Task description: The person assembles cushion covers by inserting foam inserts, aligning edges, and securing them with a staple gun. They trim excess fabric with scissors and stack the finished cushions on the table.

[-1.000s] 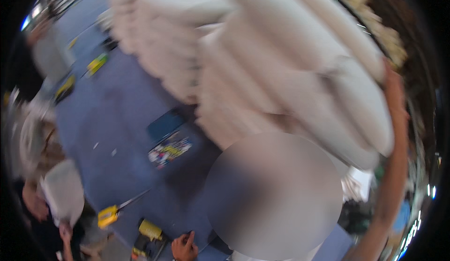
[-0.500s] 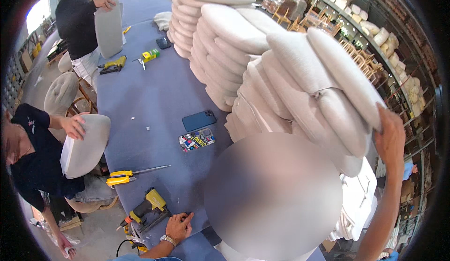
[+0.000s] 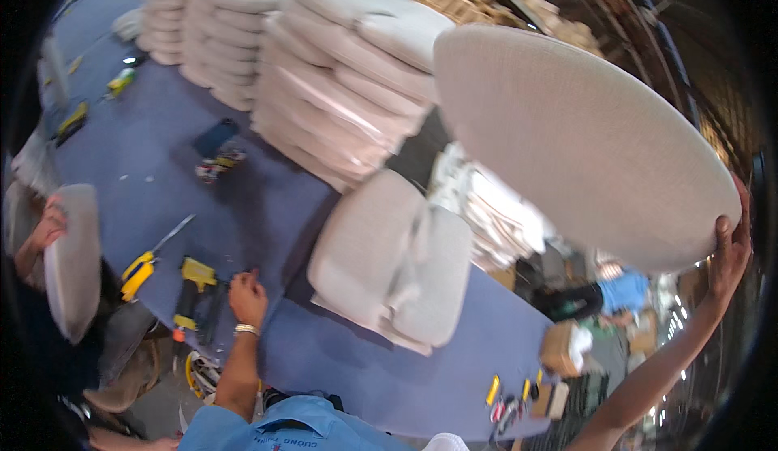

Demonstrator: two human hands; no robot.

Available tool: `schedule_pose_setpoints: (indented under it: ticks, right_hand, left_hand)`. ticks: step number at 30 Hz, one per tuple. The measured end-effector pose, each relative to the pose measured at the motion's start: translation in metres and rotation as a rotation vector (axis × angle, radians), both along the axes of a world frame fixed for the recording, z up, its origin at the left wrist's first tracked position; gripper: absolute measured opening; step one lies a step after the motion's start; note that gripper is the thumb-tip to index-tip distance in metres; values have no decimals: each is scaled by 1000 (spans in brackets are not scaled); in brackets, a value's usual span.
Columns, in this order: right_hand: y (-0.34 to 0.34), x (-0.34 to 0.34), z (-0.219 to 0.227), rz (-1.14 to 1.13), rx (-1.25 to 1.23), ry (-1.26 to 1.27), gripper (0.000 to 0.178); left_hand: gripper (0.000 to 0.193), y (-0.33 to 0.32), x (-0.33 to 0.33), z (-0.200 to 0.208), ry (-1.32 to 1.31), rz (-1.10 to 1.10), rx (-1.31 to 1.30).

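Observation:
My right hand [image 3: 729, 248] is raised at the far right and grips the edge of a large oval beige seat cushion [image 3: 583, 143], which is held tilted in the air. My left hand [image 3: 247, 297] rests on the blue table [image 3: 267, 208] near its front edge, holding nothing. A yellow and black power tool [image 3: 194, 285] lies just left of that hand. Another beige cushion [image 3: 389, 265] lies flat on the table below the raised one.
Tall stacks of beige cushions [image 3: 324, 86] fill the back of the table. A yellow-handled hand tool [image 3: 146, 265], a dark flat box [image 3: 215, 136] and a small colourful packet [image 3: 217, 165] lie on it. A co-worker's hand [image 3: 49, 224] at the left holds a cushion [image 3: 71, 265].
My right hand has lifted a cushion off the stack and now holds it up at the right. The view has swung. My left hand stays on the table edge.

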State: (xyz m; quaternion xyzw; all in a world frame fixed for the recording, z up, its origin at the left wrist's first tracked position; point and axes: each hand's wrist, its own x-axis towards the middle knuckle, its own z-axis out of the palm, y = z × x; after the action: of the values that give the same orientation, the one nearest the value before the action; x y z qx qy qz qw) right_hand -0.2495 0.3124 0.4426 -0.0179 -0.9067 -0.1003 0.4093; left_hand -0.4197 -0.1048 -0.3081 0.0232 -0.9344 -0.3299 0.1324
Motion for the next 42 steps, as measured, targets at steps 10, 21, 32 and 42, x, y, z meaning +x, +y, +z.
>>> schedule_pose_setpoints:
  ticks: [10, 21, 32, 42]
  right_hand:
    - [-48, 145, -83, -190, -359, -694, 52]
    - [45, 215, -324, 9, -637, -966, 60]
    - [87, 253, -371, 586, -840, -134, 45]
    - [240, 404, -507, 9, -1310, 234, 23]
  left_hand:
    - [24, 27, 40, -6, -83, -90, 701]
    - [39, 160, 274, 97, -397, -682, 902]
    - [58, 368, 340, 289, 305, -981, 747]
    - [49, 418, 329, 291, 354, -771, 444]
